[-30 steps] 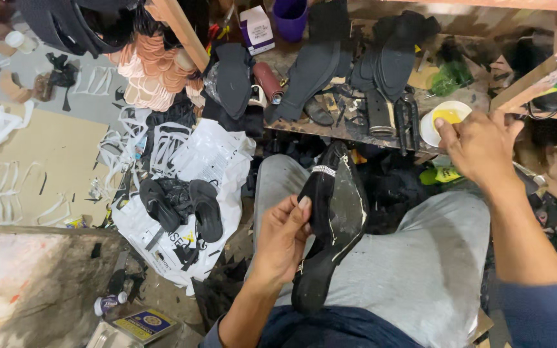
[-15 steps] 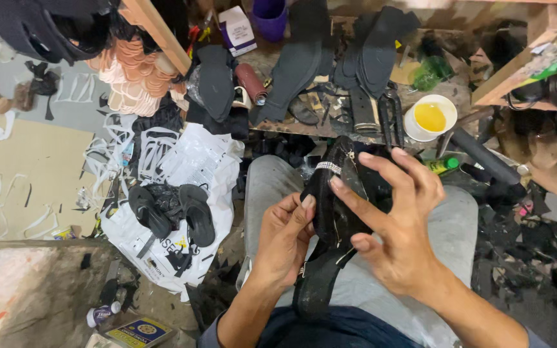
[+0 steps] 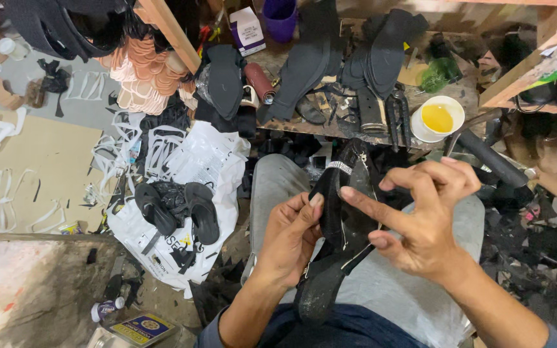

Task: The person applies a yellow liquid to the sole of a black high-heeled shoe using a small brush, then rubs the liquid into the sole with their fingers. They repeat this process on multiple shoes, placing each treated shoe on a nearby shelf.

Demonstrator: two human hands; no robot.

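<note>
While the black sandal is being gripped by the left hand, its strap is being pressed by the half-open right hand; firm pressing is judged needed next.

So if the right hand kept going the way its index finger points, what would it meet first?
Probably the black sandal on the lap: the right hand points its index finger left, the tip already at the strap edge. Just beyond is the left hand thumb. Depth is hard to judge.

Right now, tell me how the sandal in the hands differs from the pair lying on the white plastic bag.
The sandal in the hands is a single piece on the lap, gripped by the left hand and touched by the right hand; the pair on the white bag lies untouched on the floor. The held one carries a sparkly strap; the pair shows none. Both are black.
</note>
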